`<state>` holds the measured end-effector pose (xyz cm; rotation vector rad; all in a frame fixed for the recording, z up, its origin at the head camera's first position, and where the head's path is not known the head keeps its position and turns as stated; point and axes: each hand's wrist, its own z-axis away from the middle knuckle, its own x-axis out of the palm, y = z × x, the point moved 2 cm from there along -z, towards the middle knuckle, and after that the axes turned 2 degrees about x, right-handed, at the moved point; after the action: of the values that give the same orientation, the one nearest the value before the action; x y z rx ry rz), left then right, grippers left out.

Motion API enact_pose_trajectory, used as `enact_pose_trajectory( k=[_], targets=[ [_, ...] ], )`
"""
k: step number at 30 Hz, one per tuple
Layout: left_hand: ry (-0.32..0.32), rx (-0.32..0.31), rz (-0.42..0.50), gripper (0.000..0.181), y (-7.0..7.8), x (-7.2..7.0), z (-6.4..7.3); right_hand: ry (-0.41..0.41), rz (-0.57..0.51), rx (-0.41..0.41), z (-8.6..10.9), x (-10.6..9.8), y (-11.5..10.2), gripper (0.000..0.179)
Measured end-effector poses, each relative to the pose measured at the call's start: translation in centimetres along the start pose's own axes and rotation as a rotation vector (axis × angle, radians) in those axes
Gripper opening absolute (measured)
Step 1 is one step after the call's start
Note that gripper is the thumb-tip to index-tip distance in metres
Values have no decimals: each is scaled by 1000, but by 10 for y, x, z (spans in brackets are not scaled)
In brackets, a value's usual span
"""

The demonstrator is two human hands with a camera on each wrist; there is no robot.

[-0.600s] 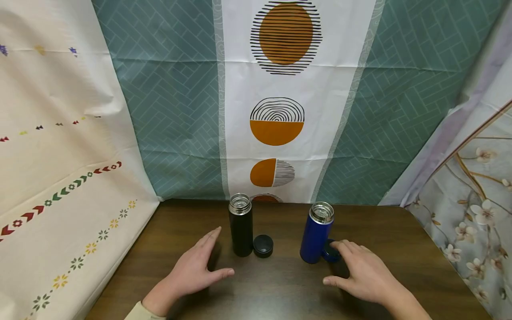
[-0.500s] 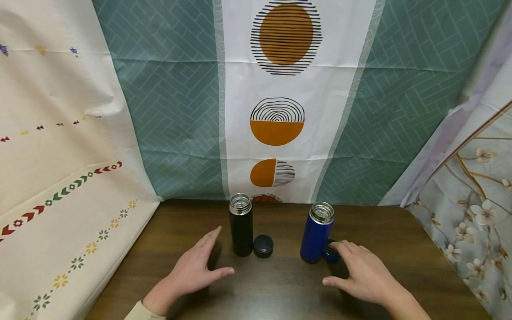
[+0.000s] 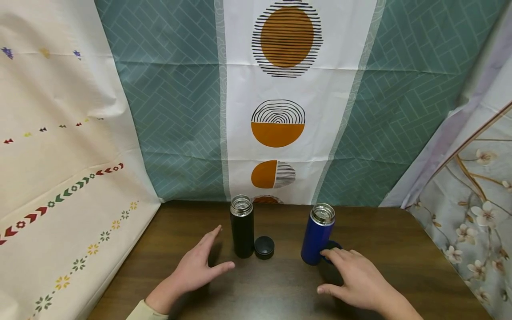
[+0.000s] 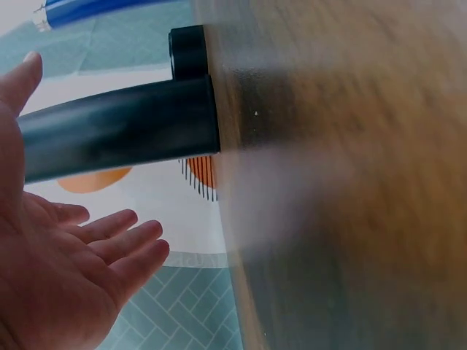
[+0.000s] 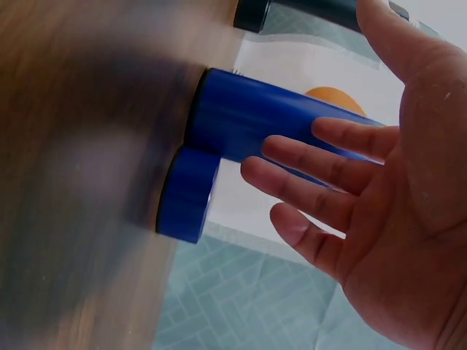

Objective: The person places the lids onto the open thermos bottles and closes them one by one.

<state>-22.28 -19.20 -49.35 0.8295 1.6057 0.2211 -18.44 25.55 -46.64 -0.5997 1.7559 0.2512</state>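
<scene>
From where I stand, the light is soft and fairly even, brightest on the cream cloth [image 3: 60,84] at left. A pale sheen sits low on the wooden tabletop [image 3: 260,289], and soft dark shadows spread beneath the left hand [image 3: 194,268] and right hand [image 3: 356,278]. The black flask [image 3: 243,235] and blue flask [image 3: 315,239] glint at their steel necks [image 3: 242,210]. Seen from both wrists, the tabletop's grain smears out of focus under milky glare, the hands dim against the white panel [image 4: 203,235].

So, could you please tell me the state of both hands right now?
Left hand: open, empty, near the black bottle.
Right hand: open, empty, near the blue lid.
</scene>
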Motion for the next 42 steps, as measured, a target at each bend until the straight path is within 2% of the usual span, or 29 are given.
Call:
enact_pose_trajectory(
  k=[8,14,22,36,42],
  targets=[
    [5,-12,49,108,3,1,-5,-58,-47,-20,-4,3,-12,82],
    [10,-43,120,110,1,2,-9,-32,-27,-79,-6,8,-21,81],
    [31,-52,225,110,-2,3,-17,11,-41,-138,-13,14,-32,79],
    [58,-4,352,112,0,7,-31,-24,-80,-158,-35,22,-49,82],
    [70,0,368,112,2,9,-38,-47,-96,-161,-46,26,-56,83]
  ],
)
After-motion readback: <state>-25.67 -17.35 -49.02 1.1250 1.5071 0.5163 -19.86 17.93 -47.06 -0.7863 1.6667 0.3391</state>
